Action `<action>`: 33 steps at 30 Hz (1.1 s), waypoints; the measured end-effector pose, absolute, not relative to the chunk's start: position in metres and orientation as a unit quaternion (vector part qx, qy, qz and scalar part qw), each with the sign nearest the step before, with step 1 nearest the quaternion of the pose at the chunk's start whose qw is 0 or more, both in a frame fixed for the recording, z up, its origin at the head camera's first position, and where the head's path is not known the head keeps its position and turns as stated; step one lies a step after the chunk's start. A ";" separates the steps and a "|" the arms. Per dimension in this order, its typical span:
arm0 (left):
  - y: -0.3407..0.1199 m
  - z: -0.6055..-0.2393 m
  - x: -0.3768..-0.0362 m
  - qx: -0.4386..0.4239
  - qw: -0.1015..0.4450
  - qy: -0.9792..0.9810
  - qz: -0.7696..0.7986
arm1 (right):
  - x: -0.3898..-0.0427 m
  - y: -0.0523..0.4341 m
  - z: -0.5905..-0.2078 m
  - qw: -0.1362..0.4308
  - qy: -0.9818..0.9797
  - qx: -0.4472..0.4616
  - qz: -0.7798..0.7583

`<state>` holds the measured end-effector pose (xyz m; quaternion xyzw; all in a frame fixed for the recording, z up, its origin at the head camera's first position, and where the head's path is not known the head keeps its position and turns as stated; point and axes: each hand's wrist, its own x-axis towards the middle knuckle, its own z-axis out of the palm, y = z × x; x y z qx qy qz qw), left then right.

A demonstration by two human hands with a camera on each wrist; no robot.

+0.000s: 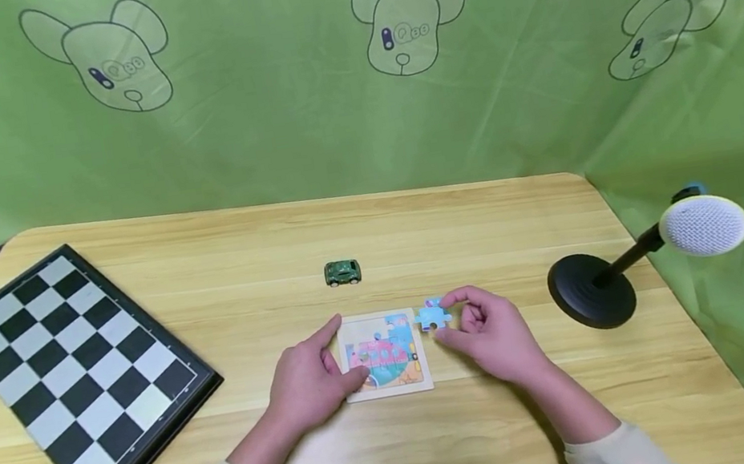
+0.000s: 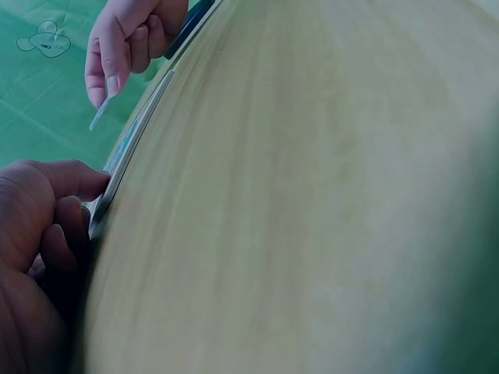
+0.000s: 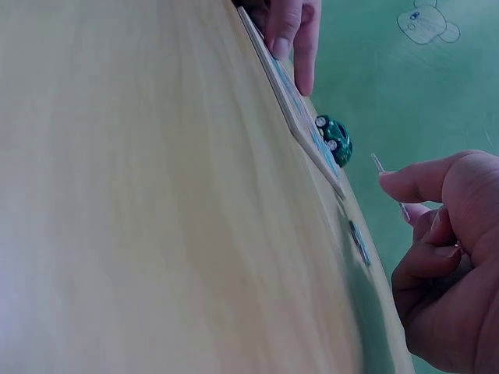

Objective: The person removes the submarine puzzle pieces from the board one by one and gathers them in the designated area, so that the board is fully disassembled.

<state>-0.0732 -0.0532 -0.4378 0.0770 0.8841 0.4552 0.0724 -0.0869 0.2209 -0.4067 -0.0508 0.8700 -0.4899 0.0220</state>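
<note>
the left hand [image 1: 308, 384] is resting on the left edge of the puzzle board [image 1: 386, 354], its index finger lying straight along the board's upper left side and its thumb lying on the lower left corner of the picture; the fingers are relaxed rather than curled round anything. the board is lying flat on the wooden table [image 1: 449, 439], near the table's front middle.

at about 2 o'clock from the board, the right hand [image 1: 490, 331] is pinching a light blue puzzle piece [image 1: 433, 316] between thumb and index finger, the other fingers loosely curled behind. the piece is hovering just beside the board's upper right corner; whether it is touching the board cannot be told. in the right wrist view the piece [image 3: 380, 165] is showing edge-on as a thin sliver at the fingertip.

at 12 o'clock from the board, a small green toy car [image 1: 342, 272] is sitting well apart from both hands. a folded chessboard [image 1: 72, 369] is lying at 9 o'clock, near the table's left edge. a black round-based lamp [image 1: 613, 275] with a white head is standing at 3 o'clock. a green cloth [image 1: 323, 110] with bear heads drawn on it is hanging behind the table.
</note>
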 end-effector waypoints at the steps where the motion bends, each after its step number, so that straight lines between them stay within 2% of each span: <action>1: -0.053 -0.438 -0.073 0.077 0.073 0.884 0.456 | -0.087 0.223 -0.406 0.020 0.871 -0.049 -0.488; 16: -0.053 -0.438 -0.074 0.077 0.070 0.885 0.453 | -0.089 0.253 -0.411 -0.003 0.895 -0.034 -0.445; 33: -0.053 -0.437 -0.073 0.078 0.069 0.884 0.455 | -0.103 0.273 -0.421 0.012 0.904 -0.017 -0.427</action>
